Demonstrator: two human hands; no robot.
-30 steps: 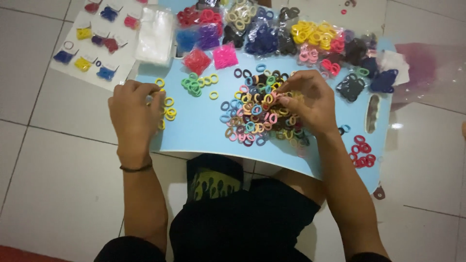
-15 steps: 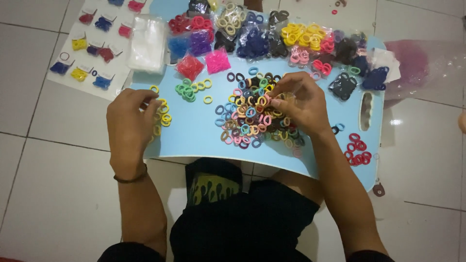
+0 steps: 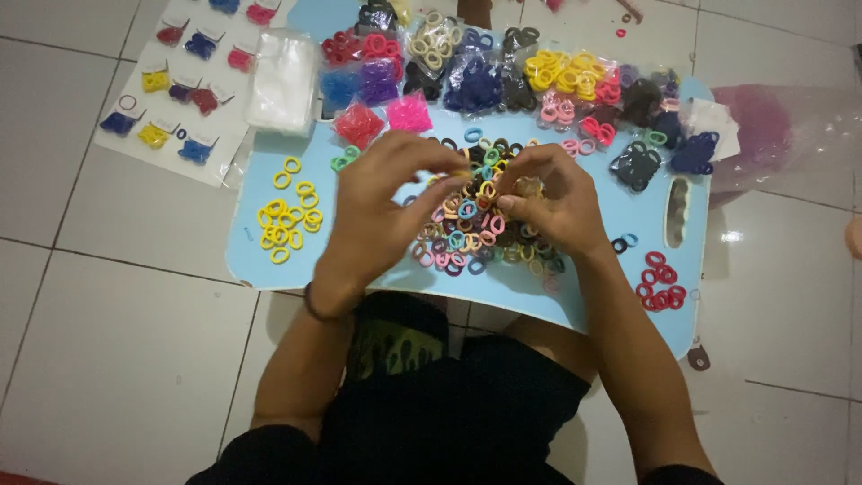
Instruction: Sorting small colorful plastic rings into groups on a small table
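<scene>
- Over the middle of the light blue surface, both hands meet above the mixed pile of small hair ties.
- left hand pinches narrow near a tie; right hand holds a pale one.
- Sorted so far: yellow ties left, red ties right, bagged ties far. Big pile left, I'd say.

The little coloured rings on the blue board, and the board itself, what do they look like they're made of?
The mixed rings look like soft, matte fabric-covered elastic: plump, slightly irregular loops with no shine, as do the yellow rings. The blue board looks like smooth rigid plastic, with its even colour, rounded corners and cut-out handle slot, though coated wood can't be ruled out.
</scene>
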